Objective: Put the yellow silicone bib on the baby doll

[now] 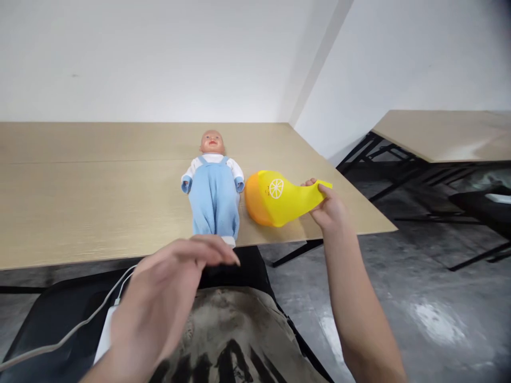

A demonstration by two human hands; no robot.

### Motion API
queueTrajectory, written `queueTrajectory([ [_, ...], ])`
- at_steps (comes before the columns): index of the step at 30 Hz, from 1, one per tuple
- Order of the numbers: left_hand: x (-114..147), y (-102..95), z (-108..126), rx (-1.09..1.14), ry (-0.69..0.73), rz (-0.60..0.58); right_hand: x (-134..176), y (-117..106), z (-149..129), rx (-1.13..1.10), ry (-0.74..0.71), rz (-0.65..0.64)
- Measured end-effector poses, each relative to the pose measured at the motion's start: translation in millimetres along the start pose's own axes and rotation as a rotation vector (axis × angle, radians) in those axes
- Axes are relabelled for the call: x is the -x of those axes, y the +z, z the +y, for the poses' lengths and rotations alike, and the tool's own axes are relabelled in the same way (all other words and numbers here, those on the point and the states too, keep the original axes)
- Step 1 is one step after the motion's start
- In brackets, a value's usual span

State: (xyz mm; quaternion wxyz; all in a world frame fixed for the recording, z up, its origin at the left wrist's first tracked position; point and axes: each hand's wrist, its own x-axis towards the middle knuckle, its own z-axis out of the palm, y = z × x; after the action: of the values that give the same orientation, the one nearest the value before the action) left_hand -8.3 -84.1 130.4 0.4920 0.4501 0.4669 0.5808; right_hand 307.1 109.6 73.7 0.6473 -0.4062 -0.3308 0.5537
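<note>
On the table lies a baby doll (214,186) on its back, dressed in light blue dungarees and a white top with blue cuffs. Just right of it is a yellow water scoop (289,202) with an orange rounded end and a white citrus-slice print. My right hand (325,210) grips the scoop by its narrow handle, thumb on top. Its orange end is close beside the doll's arm and leg. My left hand (171,287), somewhat blurred, hovers over my lap near the doll's feet, fingers stretched out and slightly bent, holding nothing.
The wooden table (91,207) meets a white wall behind. At lower left, a black chair (56,314) bears a white cable (75,330) and part of a white box (104,332). Another table (447,133) stands at right, with a dark chair (483,207) near it.
</note>
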Motion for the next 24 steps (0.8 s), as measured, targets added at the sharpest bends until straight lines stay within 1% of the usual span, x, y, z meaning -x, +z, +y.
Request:
queueTrajectory([
  [1,-6.6,9.8,4.7,0.061,0.042,0.005,6.1,11.8,-7.8,0.001,-0.019,-0.027],
  [3,-21.1,24.1,2.4,0.057,0.029,-0.041,21.8,35.3,-26.0,0.024,-0.07,-0.042],
  [5,-33.8,32.6,-10.7,0.006,0.005,-0.13,41.0,54.9,-47.0,0.078,-0.129,-0.048],
  [7,-41.7,39.4,-26.1,-0.062,0.003,-0.183,62.2,67.7,-69.4,0.116,-0.172,-0.086],
  [9,-44.2,47.2,-37.5,-0.089,-0.026,-0.178,84.1,73.3,-90.6,0.186,-0.158,-0.148],
  [11,-42.4,55.5,-42.9,-0.02,-0.11,-0.19,105.2,74.3,-107.5,0.22,-0.178,-0.208],
  [12,-40.3,58.9,-43.8,0.05,-0.179,-0.236,114.9,74.0,-113.6,0.221,-0.191,-0.217],
  [14,-34.5,62.6,-43.3,0.228,-0.344,-0.379,131.3,73.8,-120.1,0.213,-0.24,-0.213],
  [16,-29.3,60.6,-41.0,0.384,-0.496,-0.507,142.8,75.2,-120.1,0.213,-0.28,-0.182],
  [17,-28.0,57.6,-39.1,0.429,-0.539,-0.536,146.4,76.7,-118.4,0.22,-0.291,-0.163],
  [18,-28.3,53.6,-36.3,0.452,-0.552,-0.541,148.6,78.7,-116.2,0.23,-0.298,-0.145],
  [21,-41.3,37.5,-20.5,0.437,-0.475,-0.488,146.4,88.0,-109.6,0.259,-0.325,-0.144],
  [24,-70.8,20.6,5.3,0.356,-0.347,-0.365,130.7,104.0,-106.8,0.257,-0.402,-0.203],
])
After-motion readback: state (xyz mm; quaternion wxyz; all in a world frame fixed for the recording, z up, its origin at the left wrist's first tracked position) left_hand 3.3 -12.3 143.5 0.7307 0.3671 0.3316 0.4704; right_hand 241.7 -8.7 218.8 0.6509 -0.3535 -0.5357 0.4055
